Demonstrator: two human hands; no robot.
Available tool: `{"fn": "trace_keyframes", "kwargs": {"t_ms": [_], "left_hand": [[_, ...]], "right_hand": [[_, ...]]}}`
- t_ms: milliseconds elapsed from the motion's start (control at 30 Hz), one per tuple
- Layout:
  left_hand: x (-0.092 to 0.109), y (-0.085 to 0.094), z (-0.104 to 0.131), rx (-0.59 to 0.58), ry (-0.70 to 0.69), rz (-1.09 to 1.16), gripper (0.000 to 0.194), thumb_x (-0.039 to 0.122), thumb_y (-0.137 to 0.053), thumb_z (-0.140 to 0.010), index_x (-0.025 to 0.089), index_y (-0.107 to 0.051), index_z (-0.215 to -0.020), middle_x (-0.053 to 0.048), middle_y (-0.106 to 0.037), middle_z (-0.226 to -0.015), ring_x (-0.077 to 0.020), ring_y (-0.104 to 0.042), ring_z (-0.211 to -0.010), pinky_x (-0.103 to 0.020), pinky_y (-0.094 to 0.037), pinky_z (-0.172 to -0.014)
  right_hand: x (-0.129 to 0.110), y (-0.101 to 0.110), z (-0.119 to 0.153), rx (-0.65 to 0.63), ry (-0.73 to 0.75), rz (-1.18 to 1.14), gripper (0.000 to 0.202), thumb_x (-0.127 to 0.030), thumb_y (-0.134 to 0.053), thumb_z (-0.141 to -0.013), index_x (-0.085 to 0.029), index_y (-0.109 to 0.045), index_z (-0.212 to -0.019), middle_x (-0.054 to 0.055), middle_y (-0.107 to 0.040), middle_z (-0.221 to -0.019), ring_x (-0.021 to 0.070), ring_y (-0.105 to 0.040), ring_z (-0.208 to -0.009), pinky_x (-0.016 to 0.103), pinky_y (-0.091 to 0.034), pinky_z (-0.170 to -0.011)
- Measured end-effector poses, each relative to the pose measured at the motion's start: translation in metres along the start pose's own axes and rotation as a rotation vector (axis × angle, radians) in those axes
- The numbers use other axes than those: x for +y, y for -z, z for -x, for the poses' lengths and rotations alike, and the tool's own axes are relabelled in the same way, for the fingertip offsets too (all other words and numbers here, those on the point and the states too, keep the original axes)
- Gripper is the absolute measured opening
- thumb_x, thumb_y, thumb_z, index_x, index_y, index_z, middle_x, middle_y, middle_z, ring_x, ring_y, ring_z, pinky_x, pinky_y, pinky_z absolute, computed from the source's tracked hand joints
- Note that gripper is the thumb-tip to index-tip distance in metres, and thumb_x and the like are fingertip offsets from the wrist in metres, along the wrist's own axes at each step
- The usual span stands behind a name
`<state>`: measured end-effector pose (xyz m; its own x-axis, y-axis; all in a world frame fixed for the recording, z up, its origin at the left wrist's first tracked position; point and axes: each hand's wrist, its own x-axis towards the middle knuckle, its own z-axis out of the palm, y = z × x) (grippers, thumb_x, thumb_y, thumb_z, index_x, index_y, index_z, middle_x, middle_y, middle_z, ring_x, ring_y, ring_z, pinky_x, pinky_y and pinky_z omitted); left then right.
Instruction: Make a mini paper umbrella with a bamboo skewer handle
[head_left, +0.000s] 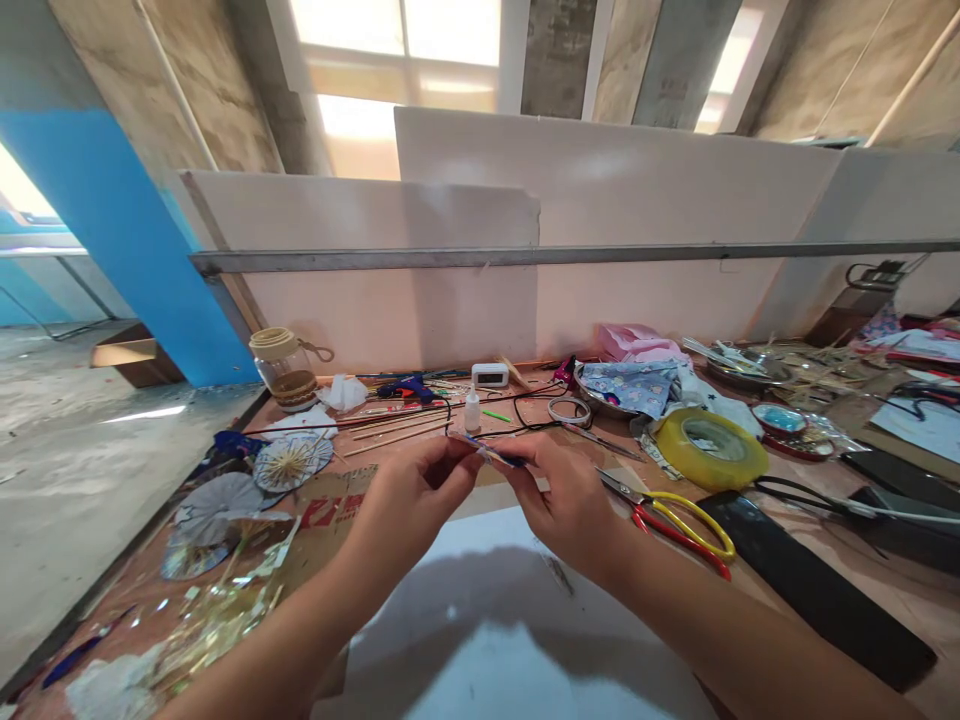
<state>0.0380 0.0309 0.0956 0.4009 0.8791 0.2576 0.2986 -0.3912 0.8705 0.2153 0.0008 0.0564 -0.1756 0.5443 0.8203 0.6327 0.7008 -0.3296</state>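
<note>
Both my hands come together over the white sheet (442,600) at the middle of the table. My left hand (431,480) pinches one end of a small thin blue-and-white piece (487,452). At its other end, the fingers of my right hand (559,490) are closed on the same piece. Fingers cover most of it, so its exact kind cannot be made out. Just beyond the fingertips stands a small white dropper bottle (472,411). Scissors with red and yellow handles (675,520) lie to the right of my right hand.
Round pleated paper pieces (292,462) lie at the left, near a glass jar (285,370). Thin sticks (397,432), a glue gun (409,389) and a small white digital device (490,376) are at the back. Rightward are a tape roll (709,448) and a black slab (817,590).
</note>
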Motion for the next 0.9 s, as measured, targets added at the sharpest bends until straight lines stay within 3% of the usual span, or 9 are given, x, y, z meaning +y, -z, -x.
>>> {"fn": "trace_keyframes", "kwargs": {"t_ms": [133,367,533,700,800,900], "left_hand": [[-0.005,0.000,-0.002,-0.009,-0.057,0.094,0.020,0.030,-0.058,-0.082,0.019,-0.057,-0.065,0.006,-0.049,-0.053,-0.0088,-0.040,-0.047,-0.019,-0.034,-0.045],[-0.010,0.001,0.005,0.037,-0.242,0.117,0.011,0.024,-0.064,-0.083,0.018,-0.065,-0.074,0.001,-0.065,-0.068,-0.0122,-0.057,-0.064,-0.020,-0.048,-0.061],[-0.007,0.000,0.012,0.072,-0.367,-0.024,0.009,0.020,-0.064,-0.084,0.019,-0.066,-0.075,0.002,-0.068,-0.071,-0.0109,-0.058,-0.065,-0.018,-0.048,-0.064],[-0.004,-0.002,0.012,0.057,-0.331,-0.113,0.020,0.028,-0.059,-0.089,0.018,-0.065,-0.073,0.002,-0.062,-0.062,-0.0103,-0.053,-0.056,-0.019,-0.043,-0.054],[0.001,0.001,0.010,-0.016,-0.274,-0.218,0.021,0.033,-0.057,-0.092,0.019,-0.069,-0.081,0.001,-0.067,-0.067,-0.0113,-0.057,-0.059,-0.020,-0.043,-0.057],[0.004,0.002,0.010,-0.077,-0.283,-0.427,0.021,0.033,-0.056,-0.092,0.019,-0.070,-0.084,0.000,-0.069,-0.071,-0.0130,-0.059,-0.063,-0.023,-0.041,-0.059]], "right_hand": [[0.003,0.001,-0.003,0.023,0.275,0.113,0.025,-0.006,-0.048,-0.095,-0.018,-0.057,-0.116,0.012,-0.075,-0.109,0.0204,-0.072,-0.103,0.033,-0.060,-0.087],[-0.001,0.011,-0.007,0.064,0.389,0.135,0.028,-0.003,-0.054,-0.090,-0.016,-0.058,-0.115,0.016,-0.073,-0.111,0.0224,-0.069,-0.106,0.038,-0.060,-0.090],[-0.012,0.019,-0.007,0.167,0.391,0.175,0.024,-0.005,-0.057,-0.090,-0.019,-0.061,-0.109,0.006,-0.069,-0.083,0.0179,-0.067,-0.080,0.032,-0.059,-0.073],[-0.014,0.027,-0.012,0.174,0.203,0.111,0.023,-0.009,-0.056,-0.091,-0.021,-0.056,-0.110,0.005,-0.068,-0.088,0.0171,-0.065,-0.080,0.028,-0.054,-0.070],[0.005,0.029,-0.019,-0.013,0.076,0.298,0.017,-0.009,-0.055,-0.091,-0.019,-0.058,-0.104,0.007,-0.069,-0.092,0.0214,-0.065,-0.085,0.032,-0.051,-0.074],[0.031,0.025,-0.020,-0.474,-0.085,0.492,0.023,-0.003,-0.053,-0.088,-0.016,-0.061,-0.105,0.012,-0.070,-0.101,0.0256,-0.066,-0.090,0.033,-0.047,-0.073]]}}
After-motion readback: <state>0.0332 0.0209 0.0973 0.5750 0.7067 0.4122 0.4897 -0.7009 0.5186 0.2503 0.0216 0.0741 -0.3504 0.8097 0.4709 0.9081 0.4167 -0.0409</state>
